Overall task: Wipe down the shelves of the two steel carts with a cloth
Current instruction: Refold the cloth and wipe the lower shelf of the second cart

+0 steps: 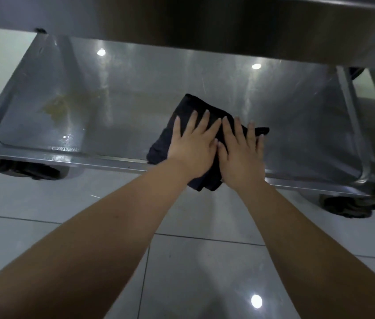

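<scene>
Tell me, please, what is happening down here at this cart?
A person presses the left hand and right hand flat, side by side, on a dark cloth near the front edge of the steel cart's lower shelf. Part of the cloth hangs over that edge. A yellowish smear and some wet drops show on the shelf's left side, apart from the cloth.

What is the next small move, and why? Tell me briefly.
Probably slide the cloth left along the shelf toward the yellowish stain. The left hand and right hand press flat on the cloth near the front edge, right of the middle, while the stain and some wet drops lie near the left end.
</scene>
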Motion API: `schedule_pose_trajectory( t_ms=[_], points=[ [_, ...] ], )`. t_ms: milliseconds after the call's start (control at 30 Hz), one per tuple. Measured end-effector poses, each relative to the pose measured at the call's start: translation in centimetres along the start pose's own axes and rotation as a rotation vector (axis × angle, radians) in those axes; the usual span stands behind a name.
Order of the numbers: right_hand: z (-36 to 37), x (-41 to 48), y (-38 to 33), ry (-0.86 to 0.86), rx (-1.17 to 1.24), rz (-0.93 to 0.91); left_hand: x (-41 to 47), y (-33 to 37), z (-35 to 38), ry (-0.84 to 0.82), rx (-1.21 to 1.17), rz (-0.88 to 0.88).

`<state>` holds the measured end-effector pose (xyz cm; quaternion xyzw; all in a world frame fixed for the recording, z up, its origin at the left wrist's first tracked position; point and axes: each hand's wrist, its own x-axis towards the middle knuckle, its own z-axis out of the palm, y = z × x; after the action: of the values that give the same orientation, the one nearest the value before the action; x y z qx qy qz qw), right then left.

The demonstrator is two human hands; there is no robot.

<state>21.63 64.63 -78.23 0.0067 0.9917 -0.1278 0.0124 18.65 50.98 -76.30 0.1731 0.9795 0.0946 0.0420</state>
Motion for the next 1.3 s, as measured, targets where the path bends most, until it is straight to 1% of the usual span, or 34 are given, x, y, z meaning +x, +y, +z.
schedule_pose_trajectory(
  t_ms=[100,167,233,333,400,467,533,567,667,733,900,1067,1200,1300],
  points=[
    [0.0,0.5,0.0,-0.021,0.02,0.061,-0.1,0.6,0.8,-0.007,0.007,-0.07],
    [0.0,0.5,0.1,-0.036,-0.003,0.054,-0.1,-0.6,0.5,-0.005,0.009,-0.074],
    [0.0,0.5,0.1,-0.062,-0.026,0.02,0.0,-2.9,0.1,-0.013,0.024,-0.108],
    [0.2,0.8,0.2,-0.101,-0.085,0.003,-0.4,-8.1,-0.7,-0.017,0.057,-0.236],
    [0.2,0.8,0.2,-0.134,-0.129,0.016,-0.8,-10.6,-1.1,-0.03,0.079,-0.316],
    [0.3,0.8,-0.3,-0.165,-0.156,0.065,-1.1,-11.0,-1.1,-0.027,0.095,-0.347],
    [0.5,1.2,-2.0,-0.2,-0.156,0.13,-1.1,-10.4,-1.1,-0.022,0.094,-0.349],
    [0.8,1.6,-3.3,-0.213,-0.148,0.122,-1.0,-10.3,-1.1,-0.02,0.089,-0.347],
    [1.6,2.6,-7.4,-0.175,-0.15,-0.056,-1.1,-10.1,-1.0,-0.006,0.077,-0.328],
    [1.9,3.1,-8.6,-0.139,-0.129,-0.067,-1.2,-10.1,-1.0,-0.014,0.071,-0.304],
    [2.5,2.8,-8.2,-0.098,-0.147,-0.036,-1.1,-10.2,-0.7,0.018,0.102,-0.219],
    [2.8,2.9,-7.9,-0.104,-0.179,-0.019,-0.3,-9.2,-0.1,-0.005,0.111,-0.21],
    [2.7,3.1,-8.0,-0.1,-0.172,-0.016,0.1,-11.3,-0.6,0.022,0.073,-0.161],
    [2.5,3.2,-8.2,-0.12,-0.169,-0.019,-0.2,-14.0,-1.1,0.042,0.054,-0.188]
  ],
)
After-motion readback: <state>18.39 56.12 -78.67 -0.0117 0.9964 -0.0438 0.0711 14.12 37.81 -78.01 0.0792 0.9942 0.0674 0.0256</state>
